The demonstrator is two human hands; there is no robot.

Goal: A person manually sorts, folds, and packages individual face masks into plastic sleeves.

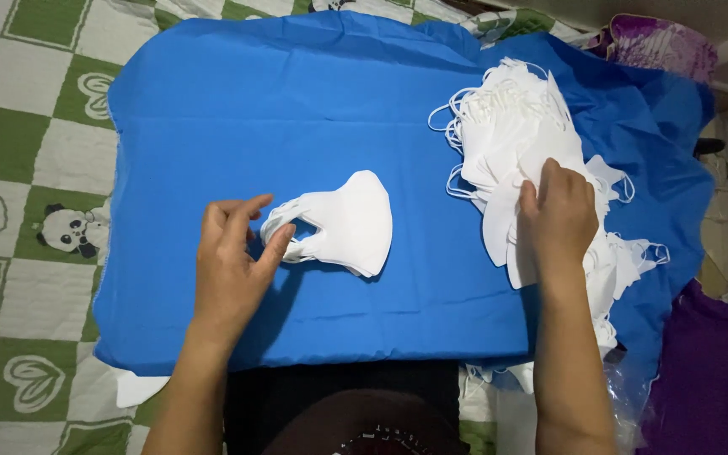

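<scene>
Mask (pixel 351 221) flat, long axis left-right, loops toward left hand (pixel 231 253).

Bare forearms, no sleeves, left hand (pixel 233 253), right hand (pixel 559 221), dark top with small pale print

Bare blue cloth (pixel 280 109) lies open beyond the left hand's fingers (pixel 242 215); a single mask (pixel 351 221) touches them, with the mask pile (pixel 532 143) under the right hand's fingers (pixel 549 181).

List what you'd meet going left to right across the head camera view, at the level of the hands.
Panda quilt → blue cloth → left hand → single white mask → right hand on the mask pile → purple fabric.
</scene>
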